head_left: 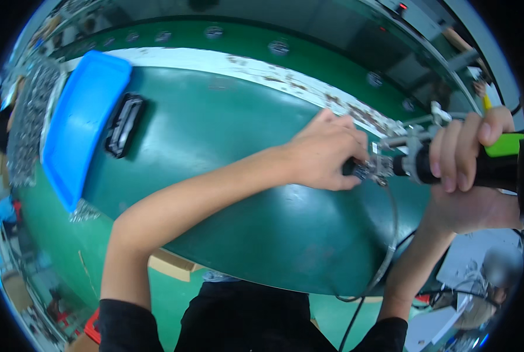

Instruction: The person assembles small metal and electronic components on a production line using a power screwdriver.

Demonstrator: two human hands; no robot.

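Observation:
At the right of the green worktop, my right hand (462,154) is wrapped around a thick black cylindrical tool (496,170) with a bright green panel. Metal clamps and rods (415,144) surround the tool's front end. My left hand (326,151) reaches across the bench, fingers curled around a small black part (349,166) against the metal tip (380,166). Its fingers hide most of that part. Far to the left, a glossy black oblong housing (124,125) lies beside a blue tray (79,126).
A grey cable (392,226) hangs from the metal tip down over the bench's near edge. Behind the worktop (226,123) runs a worn white ledge (215,63). Clear plastic packaging (34,120) lies left of the tray. A cardboard box (171,266) sits below the bench.

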